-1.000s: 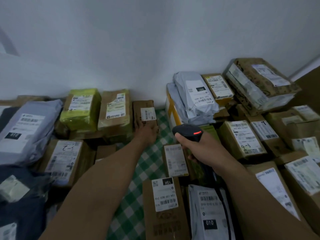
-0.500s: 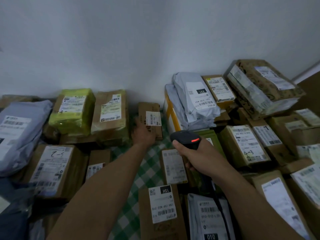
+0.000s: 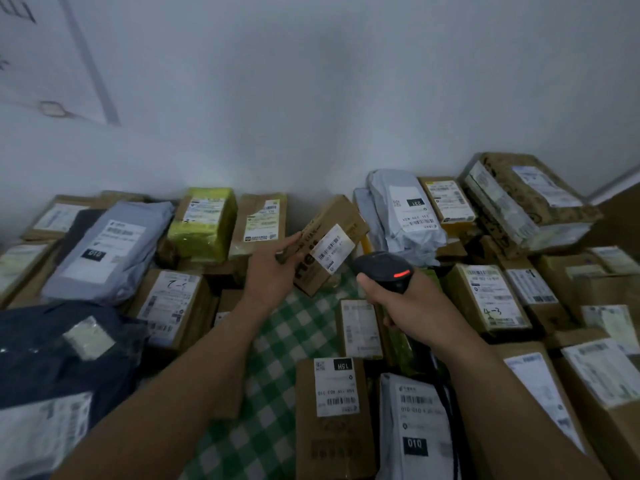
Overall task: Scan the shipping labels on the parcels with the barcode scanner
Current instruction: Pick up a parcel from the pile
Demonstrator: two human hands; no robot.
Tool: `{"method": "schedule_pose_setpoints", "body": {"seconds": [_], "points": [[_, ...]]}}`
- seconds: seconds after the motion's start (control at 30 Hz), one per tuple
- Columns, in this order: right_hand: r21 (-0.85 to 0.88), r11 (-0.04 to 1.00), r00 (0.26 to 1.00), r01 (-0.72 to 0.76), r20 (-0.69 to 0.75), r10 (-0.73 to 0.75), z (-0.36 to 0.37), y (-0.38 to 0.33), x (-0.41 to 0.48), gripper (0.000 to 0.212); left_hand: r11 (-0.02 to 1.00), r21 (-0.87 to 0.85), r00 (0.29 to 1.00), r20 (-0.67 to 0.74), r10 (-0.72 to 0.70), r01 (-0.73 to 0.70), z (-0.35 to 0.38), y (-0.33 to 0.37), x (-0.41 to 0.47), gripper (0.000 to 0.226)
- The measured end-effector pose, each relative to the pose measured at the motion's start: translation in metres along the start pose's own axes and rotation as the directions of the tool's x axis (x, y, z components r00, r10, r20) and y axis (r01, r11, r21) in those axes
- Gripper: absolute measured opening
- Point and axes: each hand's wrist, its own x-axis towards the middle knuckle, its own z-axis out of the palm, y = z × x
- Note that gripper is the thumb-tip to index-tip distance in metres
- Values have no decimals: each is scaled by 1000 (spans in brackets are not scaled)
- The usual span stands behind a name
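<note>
- Head view: good scanning is requiring a steadied small brown parcel (image 3: 341,216) and the barcode scanner (image 3: 382,270) aiming squarely at its label (image 3: 331,249).
- Left hand (image 3: 272,273) is gripping the tilted small brown parcel by its left edge.
- Right hand (image 3: 414,308) is clasping the barcode scanner just right of the label, apparently apart.

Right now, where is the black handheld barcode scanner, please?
Head view, right of centre: the right hand grips the black barcode scanner, just right of the small cardboard box held by the left hand.
</note>
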Motion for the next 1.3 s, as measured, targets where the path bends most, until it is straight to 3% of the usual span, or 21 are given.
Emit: {"method": "schedule_pose_setpoints", "body": {"seconds": [0.3, 0.53, 0.67, 1.03, 1.3], "points": [[-59, 986, 987, 154, 52, -151, 5, -24, -45, 37, 993, 113, 994, 110, 21, -33, -48, 47, 7, 35], [-112, 984, 990, 141, 36, -138, 12, -13, -49, 68, 988, 155, 992, 121, -26, 7, -50, 46, 2, 39], [-122, 983, 990, 140, 31, -137, 11, -11, -51, 70, 986, 162, 990, 131, -52, 30, -49, 48, 0, 39], [-126, 983, 991, 130, 58, -124, 14, -19, -48, 56, 989, 143, 994, 90, -62, 49, -54, 50, -1, 39], [-111, 983, 989, 144, 56, -139, 6, -9, -47, 35, 963, -29, 948, 190, -257, 267, -44, 26, -58, 49]]}}
